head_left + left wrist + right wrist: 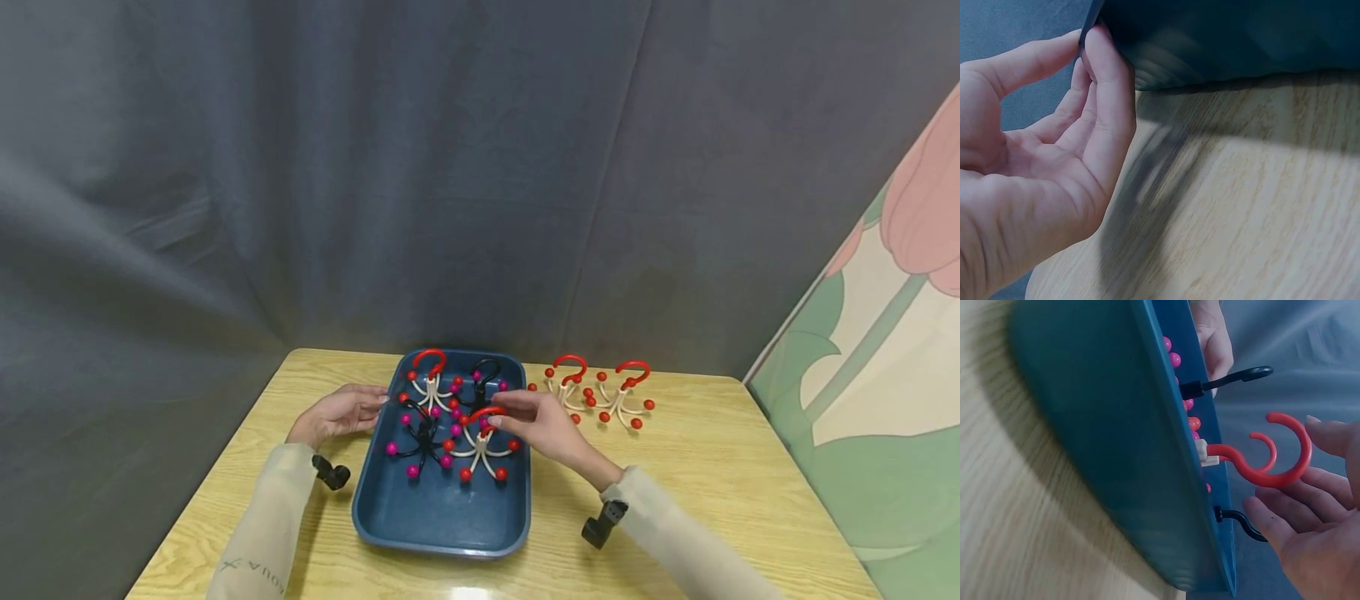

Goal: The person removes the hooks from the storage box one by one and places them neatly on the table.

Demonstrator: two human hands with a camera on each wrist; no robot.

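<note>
A blue rectangular tray [442, 547] holds several small hook hangers with ball-tipped arms. My left hand [347, 413] pinches its left rim between thumb and fingers, closely seen in the left wrist view [1094, 25]. My right hand [542, 423] is at the red hook [1300, 465] of a white-armed hanger [482, 447] in the tray. In the right wrist view the thumb and loosely spread fingers lie about this hook without closing on it. Beside it lies a black hanger [424, 437] with magenta balls; behind are another black one [480, 392] and a white-and-red one [432, 387].
Right of the tray, two more white-armed hangers with red hooks, a nearer-in one [564, 392] and an outer one [621, 402], lie on the wooden table [675, 500]. A dark curtain [450, 183] hangs behind, and a floral panel [885, 358] stands at the right.
</note>
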